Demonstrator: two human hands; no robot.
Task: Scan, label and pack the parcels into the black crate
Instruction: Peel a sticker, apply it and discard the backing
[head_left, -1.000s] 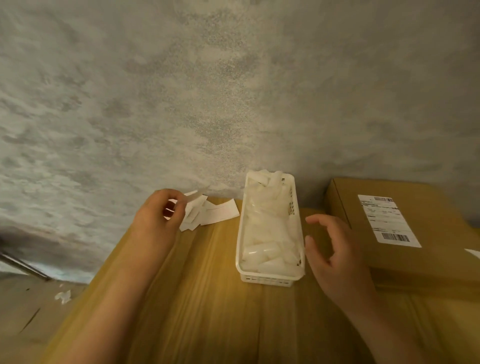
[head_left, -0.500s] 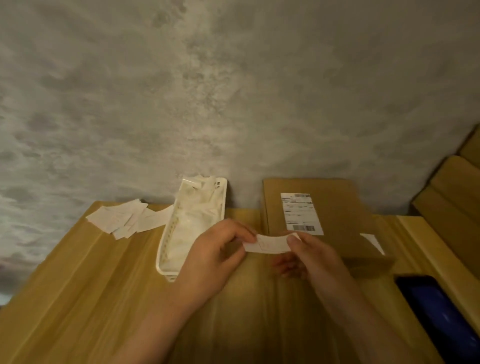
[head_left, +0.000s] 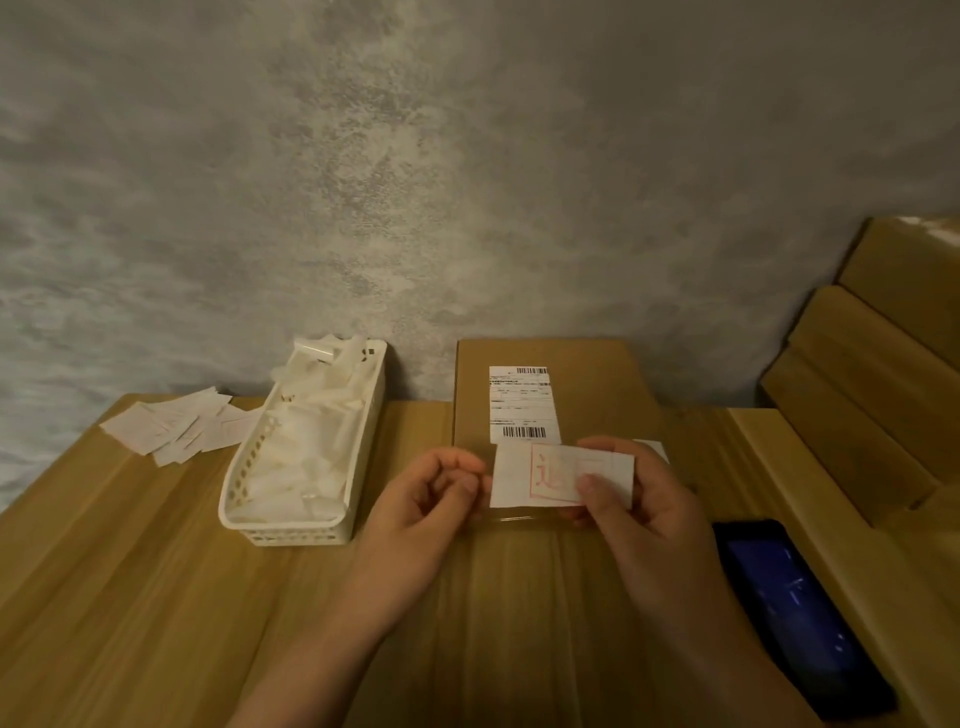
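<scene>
The right hand (head_left: 641, 499) pinches a small white label (head_left: 540, 475) stamped with a red character, thumb on its face and fingers curled behind it. The left hand (head_left: 431, 493) has its fingers curled, its fingertips at the label's left edge; whether they grip the paper cannot be told. The label hangs over the near end of a flat cardboard parcel (head_left: 597, 395) that lies on the wooden table (head_left: 156, 571) against the grey wall and bears a printed shipping label (head_left: 522, 402) with barcodes. Just left of the parcel stands a white plastic basket (head_left: 363, 457) full of clear wrappings, and further left lies a loose heap of white paper slips (head_left: 166, 426). At the lower right sits the black crate (head_left: 800, 613), with stacked cardboard boxes (head_left: 872, 374) beyond it
</scene>
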